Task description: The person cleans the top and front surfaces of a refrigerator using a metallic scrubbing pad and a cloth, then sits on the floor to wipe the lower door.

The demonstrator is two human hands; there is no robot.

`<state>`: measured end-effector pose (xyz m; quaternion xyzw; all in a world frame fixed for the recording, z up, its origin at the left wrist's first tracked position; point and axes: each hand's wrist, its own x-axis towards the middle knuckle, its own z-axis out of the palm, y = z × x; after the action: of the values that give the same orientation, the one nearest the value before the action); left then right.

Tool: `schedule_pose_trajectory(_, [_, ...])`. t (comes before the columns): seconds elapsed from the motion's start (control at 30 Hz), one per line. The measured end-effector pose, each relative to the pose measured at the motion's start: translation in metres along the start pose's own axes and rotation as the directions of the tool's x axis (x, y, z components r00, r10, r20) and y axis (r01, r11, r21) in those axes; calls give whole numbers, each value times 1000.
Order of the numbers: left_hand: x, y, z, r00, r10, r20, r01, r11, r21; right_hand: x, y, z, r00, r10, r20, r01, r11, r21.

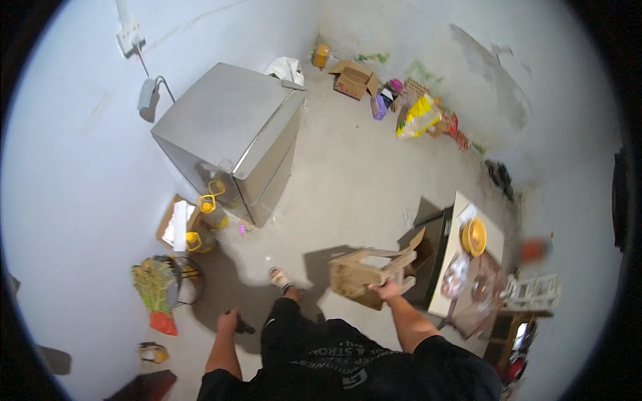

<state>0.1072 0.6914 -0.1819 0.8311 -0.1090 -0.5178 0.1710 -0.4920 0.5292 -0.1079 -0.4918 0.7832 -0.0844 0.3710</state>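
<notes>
My right hand is closed round the edge of a wooden stool. The stool is tipped, its flat seat facing toward me and its legs pointing away to the right, beside a cardboard box. Whether the stool touches the floor I cannot tell. Low at my left side hangs my left hand, its fingers small and partly hidden; a dark patch beside it may be shadow. Nearest to that hand are a small round stand and a leafy green bundle with a red lower end.
A grey refrigerator stands by the left wall, with yellow-capped bottles and an open carton near it. On the right, a table holds a yellow basin. A cardboard box and bags line the far wall.
</notes>
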Motion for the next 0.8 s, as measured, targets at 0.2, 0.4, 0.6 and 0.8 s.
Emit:
schedule_pose_trajectory(0.2, [13,146,110,989,138,50,-147,928,342,162,-95,37,910,51,412,150,885,-440])
schedule_pose_trajectory(0.4, [30,200,184,990,82,116,-86,996,31,270,-147,137,634,-65,770,573,708,-413])
schedule_pose_trajectory(0.6, [90,171,274,988,-139,64,151,956,-251,393,-138,220,176,305,936,624,701,-346])
schedule_pose_trajectory(0.8, [132,156,362,986,-131,106,150,970,-193,510,14,275,93,595,798,770,465,-436])
